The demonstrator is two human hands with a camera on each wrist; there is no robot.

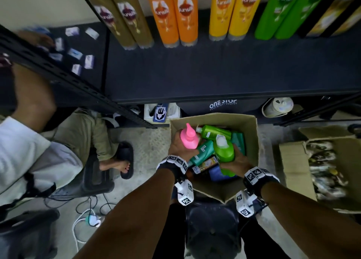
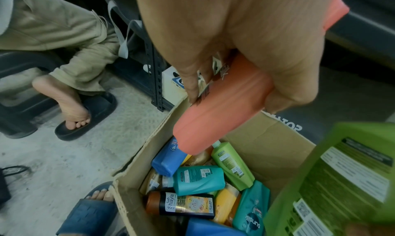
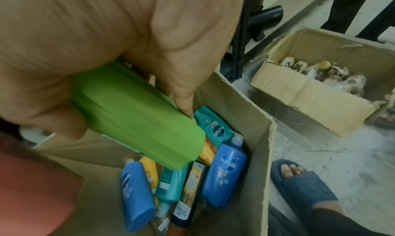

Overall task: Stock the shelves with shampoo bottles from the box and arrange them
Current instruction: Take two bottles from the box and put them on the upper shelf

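Observation:
An open cardboard box stands on the floor below the dark shelf, holding several shampoo bottles: blue, teal, green, yellow, black. My left hand grips a pink bottle above the box's left side; in the left wrist view the fingers wrap round the pink bottle. My right hand grips a green bottle over the box's right side; the right wrist view has that green bottle in the curled fingers. Tall brown, orange, yellow and green bottles stand at the shelf's back.
A second cardboard box with wrapped dark bottles sits to the right. Another person sits at left, a sandalled foot near the box. A black shelf post slants at left; cables and a power strip lie on the floor.

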